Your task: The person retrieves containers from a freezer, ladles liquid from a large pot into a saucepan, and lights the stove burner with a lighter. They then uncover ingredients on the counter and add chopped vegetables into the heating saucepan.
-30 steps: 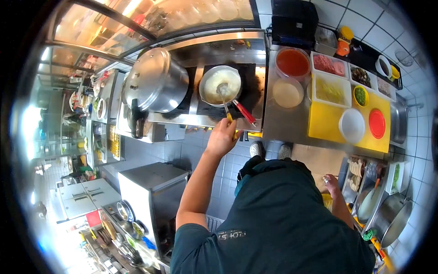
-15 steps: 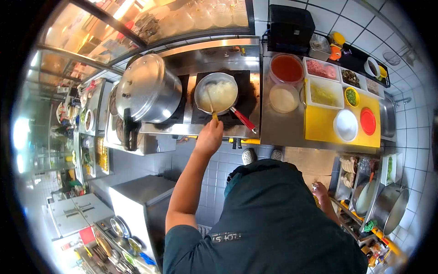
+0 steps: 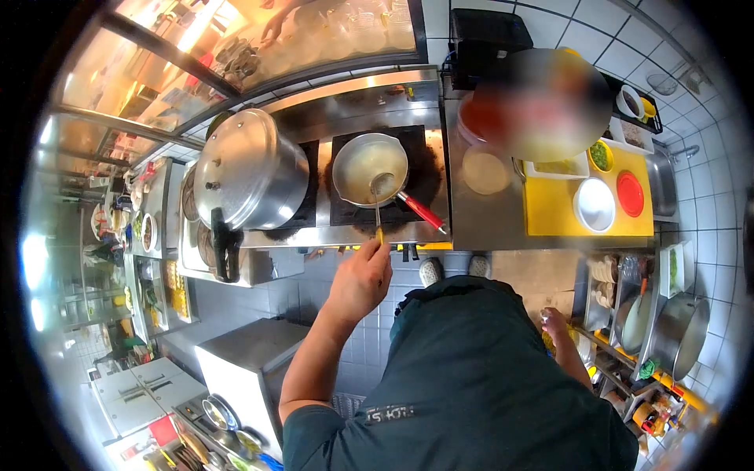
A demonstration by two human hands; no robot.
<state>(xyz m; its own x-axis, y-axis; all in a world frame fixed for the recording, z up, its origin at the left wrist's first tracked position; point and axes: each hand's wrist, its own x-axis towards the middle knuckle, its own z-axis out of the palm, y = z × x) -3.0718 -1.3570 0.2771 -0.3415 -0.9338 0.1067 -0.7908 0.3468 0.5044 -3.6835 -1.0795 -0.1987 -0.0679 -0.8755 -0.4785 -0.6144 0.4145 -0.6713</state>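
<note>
My left hand [image 3: 358, 276] is closed around the yellow-ended handle of a strainer [image 3: 383, 185]. Its small round head rests in a saucepan [image 3: 339, 187] on the burner, inside the near right part of the pan. Cloudy pale liquid [image 3: 366, 161] fills the pan, whose red handle [image 3: 424, 214] points toward me and to the right. My right hand [image 3: 554, 323] hangs low at my side by the shelves. Its fingers are curled, with something small and pale at them that I cannot make out.
A big lidded pressure cooker [image 3: 271, 177] stands left of the saucepan. To the right are a pale round lid [image 3: 484, 170], a yellow board [image 3: 550, 212], a white bowl [image 3: 594, 206] and a red lid [image 3: 629, 193]. A blurred patch hides several tubs there.
The strainer's head has moved right and toward me in the pan; my left hand has come nearer and slightly right. White clumps seen earlier in the liquid no longer show.
</note>
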